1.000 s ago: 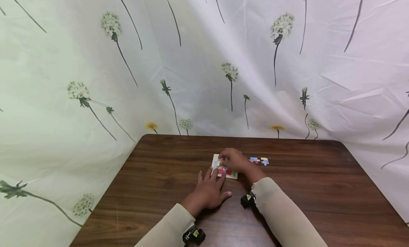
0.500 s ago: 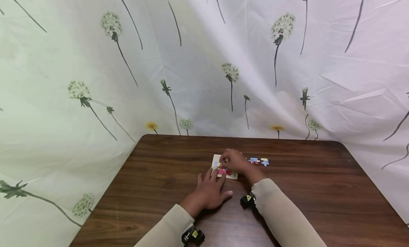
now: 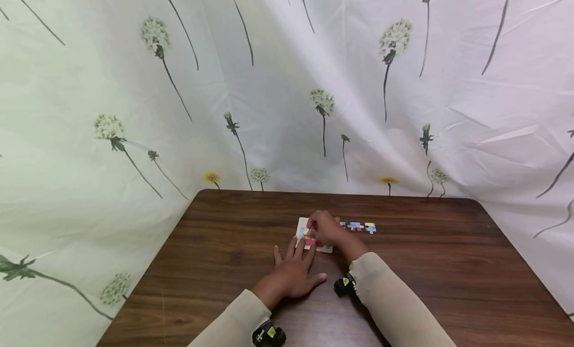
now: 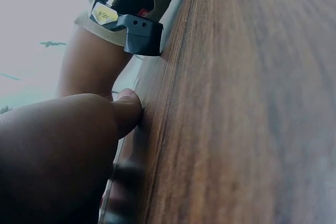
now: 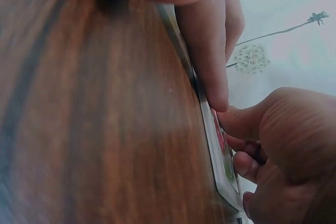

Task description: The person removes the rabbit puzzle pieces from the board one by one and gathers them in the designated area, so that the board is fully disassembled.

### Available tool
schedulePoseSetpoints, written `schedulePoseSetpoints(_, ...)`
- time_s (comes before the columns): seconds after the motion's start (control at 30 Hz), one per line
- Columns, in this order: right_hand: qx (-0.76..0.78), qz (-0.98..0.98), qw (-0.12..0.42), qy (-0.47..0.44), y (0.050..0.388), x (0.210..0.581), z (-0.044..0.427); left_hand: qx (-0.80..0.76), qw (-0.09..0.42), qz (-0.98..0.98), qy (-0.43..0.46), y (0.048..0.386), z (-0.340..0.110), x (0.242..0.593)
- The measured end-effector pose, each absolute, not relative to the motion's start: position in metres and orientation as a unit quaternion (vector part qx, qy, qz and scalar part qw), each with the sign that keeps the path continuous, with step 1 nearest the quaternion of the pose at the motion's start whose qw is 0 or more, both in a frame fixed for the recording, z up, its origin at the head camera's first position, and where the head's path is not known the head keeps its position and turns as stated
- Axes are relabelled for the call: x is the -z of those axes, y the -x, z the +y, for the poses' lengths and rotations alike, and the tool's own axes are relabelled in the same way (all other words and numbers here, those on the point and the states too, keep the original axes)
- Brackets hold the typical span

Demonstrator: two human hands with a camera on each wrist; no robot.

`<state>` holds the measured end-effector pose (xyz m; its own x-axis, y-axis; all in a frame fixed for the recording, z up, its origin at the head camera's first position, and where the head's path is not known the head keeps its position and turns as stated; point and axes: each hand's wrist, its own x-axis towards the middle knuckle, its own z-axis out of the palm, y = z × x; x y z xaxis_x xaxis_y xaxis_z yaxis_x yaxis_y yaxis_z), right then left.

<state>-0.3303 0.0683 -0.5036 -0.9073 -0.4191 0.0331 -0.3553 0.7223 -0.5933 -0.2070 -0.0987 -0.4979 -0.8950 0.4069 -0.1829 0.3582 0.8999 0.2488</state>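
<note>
A small jigsaw puzzle board (image 3: 299, 228) with a pale frame and a colourful picture lies on the table. My left hand (image 3: 292, 274) rests flat with spread fingers, the fingertips holding down the board's near left edge. In the left wrist view, the left thumb (image 4: 126, 111) lies along the table. Over the board bends my right hand (image 3: 326, 228); its curled fingers and thumb (image 5: 244, 121) pinch at a puzzle piece, mostly hidden by the hand. Several loose puzzle pieces (image 3: 356, 226) lie in a row just right of the board.
The brown wooden table (image 3: 215, 247) stretches out around the board, its far edge against a white curtain (image 3: 278, 87) printed with dandelions. Each wrist carries a small black camera, such as the left wrist camera (image 3: 269, 334) near the front.
The right hand has shifted slightly down over the board, its fingertips staying at the picture. My left hand keeps its place on the board's edge. The loose pieces have not moved.
</note>
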Motion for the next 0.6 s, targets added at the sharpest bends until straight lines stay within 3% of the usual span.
schedulePoseSetpoints(0.6, 0.358, 0.906, 0.040, 0.224, 0.3260, 0.5005, 0.0694, -0.083, 0.115, 0.971, -0.195, 0.2081, -0.0987, 0.5008)
